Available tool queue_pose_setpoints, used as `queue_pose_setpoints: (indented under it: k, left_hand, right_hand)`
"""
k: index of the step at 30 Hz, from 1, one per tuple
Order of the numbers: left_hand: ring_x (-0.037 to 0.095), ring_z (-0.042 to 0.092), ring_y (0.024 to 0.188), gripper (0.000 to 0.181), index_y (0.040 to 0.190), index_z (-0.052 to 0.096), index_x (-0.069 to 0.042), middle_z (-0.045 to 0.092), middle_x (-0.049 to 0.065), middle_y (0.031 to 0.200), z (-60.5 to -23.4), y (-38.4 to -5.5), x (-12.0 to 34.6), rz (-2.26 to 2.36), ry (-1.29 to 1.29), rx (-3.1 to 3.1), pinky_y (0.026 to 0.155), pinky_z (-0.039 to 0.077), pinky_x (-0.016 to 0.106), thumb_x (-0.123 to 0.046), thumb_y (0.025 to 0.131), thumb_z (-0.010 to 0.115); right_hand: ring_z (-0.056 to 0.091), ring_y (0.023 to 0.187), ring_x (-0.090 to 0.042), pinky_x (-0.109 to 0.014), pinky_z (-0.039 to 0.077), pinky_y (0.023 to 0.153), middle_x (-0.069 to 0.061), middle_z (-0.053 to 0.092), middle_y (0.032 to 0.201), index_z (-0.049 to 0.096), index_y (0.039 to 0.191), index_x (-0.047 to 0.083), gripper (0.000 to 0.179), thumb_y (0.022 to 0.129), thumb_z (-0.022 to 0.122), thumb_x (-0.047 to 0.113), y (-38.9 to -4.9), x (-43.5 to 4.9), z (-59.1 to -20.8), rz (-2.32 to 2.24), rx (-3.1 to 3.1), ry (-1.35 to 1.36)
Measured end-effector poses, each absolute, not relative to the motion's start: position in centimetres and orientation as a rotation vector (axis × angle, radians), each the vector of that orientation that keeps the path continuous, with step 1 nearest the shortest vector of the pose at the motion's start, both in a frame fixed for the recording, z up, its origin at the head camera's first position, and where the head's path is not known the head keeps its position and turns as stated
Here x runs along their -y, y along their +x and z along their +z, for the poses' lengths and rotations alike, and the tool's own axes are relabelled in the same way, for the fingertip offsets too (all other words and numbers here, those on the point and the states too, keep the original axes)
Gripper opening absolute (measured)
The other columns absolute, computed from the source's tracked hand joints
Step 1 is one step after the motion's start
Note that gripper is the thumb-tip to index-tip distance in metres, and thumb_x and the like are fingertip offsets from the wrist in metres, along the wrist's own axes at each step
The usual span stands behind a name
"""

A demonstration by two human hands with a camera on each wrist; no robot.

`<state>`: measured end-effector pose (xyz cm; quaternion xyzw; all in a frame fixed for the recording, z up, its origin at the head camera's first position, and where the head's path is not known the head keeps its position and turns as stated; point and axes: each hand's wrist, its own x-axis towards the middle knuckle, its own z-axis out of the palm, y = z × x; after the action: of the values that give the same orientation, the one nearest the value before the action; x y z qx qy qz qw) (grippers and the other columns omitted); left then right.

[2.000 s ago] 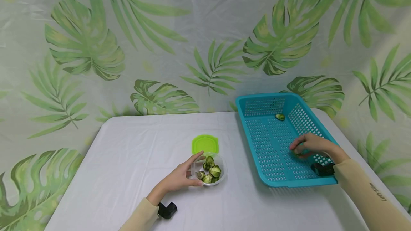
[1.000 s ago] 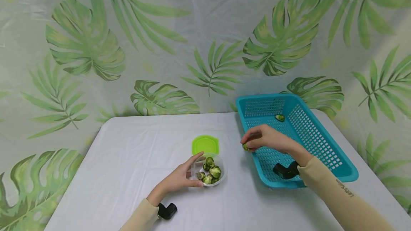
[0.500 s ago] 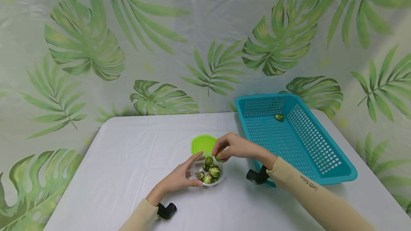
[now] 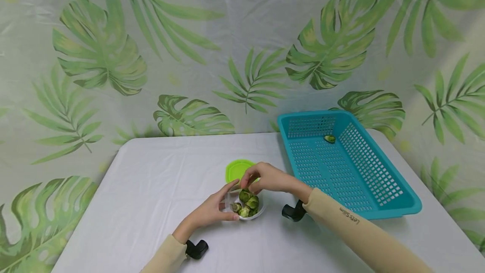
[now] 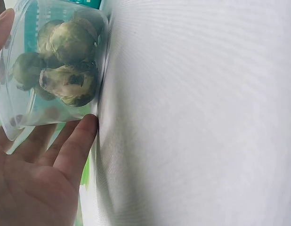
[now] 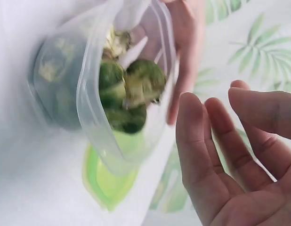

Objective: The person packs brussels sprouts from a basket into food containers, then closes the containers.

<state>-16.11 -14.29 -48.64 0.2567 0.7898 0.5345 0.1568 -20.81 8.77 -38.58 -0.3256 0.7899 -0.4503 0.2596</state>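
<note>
A clear plastic container point(image 4: 262, 211) of Brussels sprouts point(image 4: 248, 201) sits on the white table. My left hand point(image 4: 223, 205) grips its left side, thumb on the far rim and fingers on the near wall. In the left wrist view the fingers point(image 5: 77, 139) lie against the container point(image 5: 23, 117) with the sprouts point(image 5: 68, 82) inside. My right hand point(image 4: 257, 180) hovers just over the container's mouth. The right wrist view shows that hand point(image 6: 230, 155) with relaxed, empty fingers beside the container point(image 6: 89, 108) and its sprouts point(image 6: 136, 87).
The green lid point(image 4: 235, 170) lies on the table right behind the container. To the right stands a teal basket point(image 4: 363, 215), and one sprout piece point(image 4: 330, 138) lies at its far end. A leaf-print sheet hangs behind the table.
My right hand carried a sprout from the basket leftward to the container and has let it go; its fingers are now empty. The left hand has kept its hold.
</note>
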Motion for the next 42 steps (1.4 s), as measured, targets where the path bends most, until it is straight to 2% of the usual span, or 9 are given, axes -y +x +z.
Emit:
queue_pose_setpoints:
  k: [3,8,15,20,25,30,36,40,42]
  left_hand:
    - [0.022,0.03,0.137,0.093,0.154,0.017,-0.017,0.027,0.005,0.154,-48.7,-16.2,14.3,1.542,0.761,-2.248,0.101,0.041,0.037,-0.024,0.083,0.077]
    - [0.021,0.031,0.137,0.094,0.154,0.016,-0.015,0.031,0.004,0.152,-48.9,-16.3,14.2,1.55,0.784,-2.24,0.102,0.04,0.036,-0.022,0.083,0.077]
    - [0.028,0.03,0.137,0.094,0.154,0.016,-0.012,0.032,0.007,0.152,-49.0,-16.3,14.3,1.556,0.811,-2.242,0.102,0.041,0.038,-0.021,0.083,0.077]
    - [0.03,0.03,0.137,0.093,0.154,0.016,-0.011,0.031,0.009,0.152,-48.9,-16.4,14.3,1.552,0.825,-2.246,0.102,0.041,0.04,-0.019,0.084,0.076]
    - [0.028,0.03,0.138,0.092,0.154,0.016,-0.013,0.032,0.007,0.152,-48.8,-16.3,14.3,1.528,0.819,-2.26,0.101,0.041,0.044,-0.019,0.084,0.076]
    - [0.03,0.03,0.137,0.092,0.154,0.017,-0.013,0.033,0.007,0.151,-48.9,-16.3,14.3,1.531,0.827,-2.261,0.101,0.04,0.048,-0.017,0.083,0.076]
    - [0.029,0.03,0.137,0.093,0.154,0.016,-0.013,0.033,0.005,0.151,-49.1,-16.5,14.3,1.52,0.827,-2.272,0.101,0.041,0.046,-0.023,0.083,0.077]
    - [0.028,0.03,0.137,0.095,0.154,0.016,-0.014,0.033,0.004,0.151,-49.1,-16.4,14.4,1.519,0.818,-2.272,0.101,0.041,0.044,-0.026,0.083,0.077]
    - [0.026,0.031,0.137,0.095,0.154,0.017,-0.015,0.033,0.003,0.152,-49.0,-16.4,14.4,1.516,0.809,-2.272,0.101,0.041,0.042,-0.028,0.083,0.077]
  right_hand:
    - [0.064,0.087,-0.025,-0.042,0.057,0.072,-0.019,0.064,0.101,0.065,0.1,-0.008,0.015,0.088,0.057,-0.004,-21.3,-10.0,-38.0,-1.255,-2.138,-0.872]
    - [0.062,0.09,-0.023,-0.041,0.056,0.077,-0.016,0.061,0.105,0.063,0.106,-0.008,0.018,0.093,0.059,0.004,-23.2,-13.4,-36.9,-1.332,-2.212,-0.758]
    - [0.056,0.105,-0.037,-0.042,0.053,0.085,-0.026,0.052,0.123,0.054,0.122,-0.009,0.031,0.096,0.057,0.007,-26.7,-19.7,-36.8,-1.515,-2.251,-0.504]
    - [0.058,0.105,-0.029,-0.045,0.05,0.09,-0.029,0.045,0.131,0.047,0.129,-0.011,0.036,0.099,0.052,0.009,-28.5,-23.4,-37.6,-1.574,-2.285,-0.393]
    - [0.058,0.107,-0.029,-0.05,0.046,0.095,-0.03,0.042,0.136,0.041,0.135,-0.011,0.042,0.1,0.05,0.011,-29.8,-25.8,-38.6,-1.587,-2.332,-0.323]
    - [0.057,0.109,-0.029,-0.049,0.045,0.096,-0.029,0.039,0.138,0.038,0.138,-0.01,0.044,0.101,0.048,0.012,-30.8,-27.2,-39.3,-1.595,-2.385,-0.259]
    - [0.053,0.114,-0.037,-0.05,0.045,0.096,-0.032,0.037,0.138,0.034,0.141,-0.009,0.051,0.101,0.049,0.019,-32.3,-28.8,-41.0,-1.574,-2.474,-0.187]
    - [0.06,0.104,-0.024,-0.044,0.051,0.089,-0.024,0.044,0.135,0.04,0.141,-0.001,0.053,0.099,0.053,0.028,-34.6,-30.9,-43.8,-1.553,-2.532,-0.105]
    - [0.06,0.105,-0.024,-0.044,0.051,0.088,-0.024,0.044,0.136,0.038,0.142,-0.001,0.057,0.098,0.055,0.03,-34.9,-31.2,-44.1,-1.536,-2.541,-0.086]
